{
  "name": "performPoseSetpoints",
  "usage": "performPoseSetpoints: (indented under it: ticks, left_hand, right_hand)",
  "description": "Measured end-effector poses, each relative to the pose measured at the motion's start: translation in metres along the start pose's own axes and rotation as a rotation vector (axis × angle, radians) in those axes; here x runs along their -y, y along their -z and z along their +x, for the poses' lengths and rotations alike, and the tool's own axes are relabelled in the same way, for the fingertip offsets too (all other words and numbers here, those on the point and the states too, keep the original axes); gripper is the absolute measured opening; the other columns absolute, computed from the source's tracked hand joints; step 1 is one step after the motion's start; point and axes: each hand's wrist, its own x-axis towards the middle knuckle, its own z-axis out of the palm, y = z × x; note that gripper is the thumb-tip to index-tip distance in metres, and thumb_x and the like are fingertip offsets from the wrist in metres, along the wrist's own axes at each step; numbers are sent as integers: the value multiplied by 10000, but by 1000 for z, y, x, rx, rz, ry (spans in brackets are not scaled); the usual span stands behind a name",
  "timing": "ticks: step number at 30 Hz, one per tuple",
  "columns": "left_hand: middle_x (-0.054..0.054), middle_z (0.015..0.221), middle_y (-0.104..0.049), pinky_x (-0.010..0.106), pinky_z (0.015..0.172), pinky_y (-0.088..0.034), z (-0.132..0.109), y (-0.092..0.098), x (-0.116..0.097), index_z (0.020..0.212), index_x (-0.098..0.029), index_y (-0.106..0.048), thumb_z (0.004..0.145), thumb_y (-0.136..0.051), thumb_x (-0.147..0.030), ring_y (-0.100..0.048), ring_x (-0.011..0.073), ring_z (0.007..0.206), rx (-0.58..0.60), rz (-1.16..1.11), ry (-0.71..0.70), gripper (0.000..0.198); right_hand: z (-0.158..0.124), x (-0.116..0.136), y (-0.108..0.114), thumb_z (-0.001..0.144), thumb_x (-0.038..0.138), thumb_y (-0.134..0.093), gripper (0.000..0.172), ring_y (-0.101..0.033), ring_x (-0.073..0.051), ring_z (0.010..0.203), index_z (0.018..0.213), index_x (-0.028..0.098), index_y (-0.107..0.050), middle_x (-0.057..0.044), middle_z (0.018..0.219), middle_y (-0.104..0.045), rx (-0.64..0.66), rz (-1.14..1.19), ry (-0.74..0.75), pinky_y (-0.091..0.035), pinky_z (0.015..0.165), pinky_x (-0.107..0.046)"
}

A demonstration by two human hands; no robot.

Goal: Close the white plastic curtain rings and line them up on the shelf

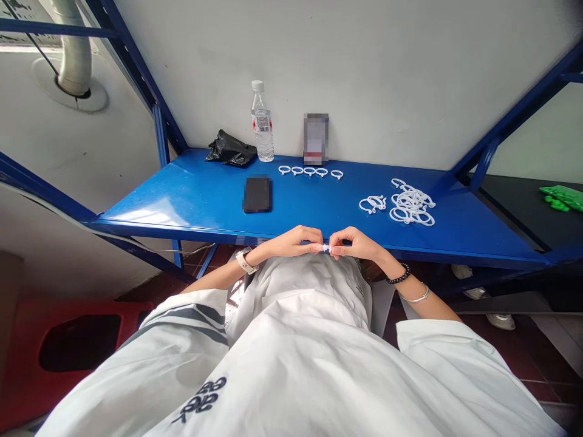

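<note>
At the front edge of the blue table, my left hand [303, 241] and my right hand [350, 243] meet with fingertips pinched on a small white plastic ring [326, 248]. Only a short piece of it shows between the fingers; the rest is hidden. Beyond my hands stands a row of several closed white rings [310, 172], each with a small tab. To the right lies a tangled heap of white open rings [412, 205], with a smaller cluster of rings [372, 204] just left of it.
On the blue table [204, 200] a black wallet-like object [257, 194] lies left of centre. Along the wall stand a black plastic bag [231, 149], a water bottle [263, 130] and a blurred phone-like object [316, 139]. Blue metal posts [157, 91] frame the table. A red stool [27, 340] is at lower left.
</note>
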Motion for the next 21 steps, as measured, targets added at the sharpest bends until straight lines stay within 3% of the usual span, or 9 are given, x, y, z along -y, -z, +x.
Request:
performPoseSetpoints:
  ticks: [21]
  left_hand:
    - [96,933,-664,285,778,-469,-1,-1,2,836,-150,-719,933,-574,-606,-602,168,812,10,18,81,488]
  right_hand:
    - [1,-2,-6,837,577,-711,437,-466,-100,561,717,157,-711,-11,643,-652,-31,-164,9,-348,551,-245]
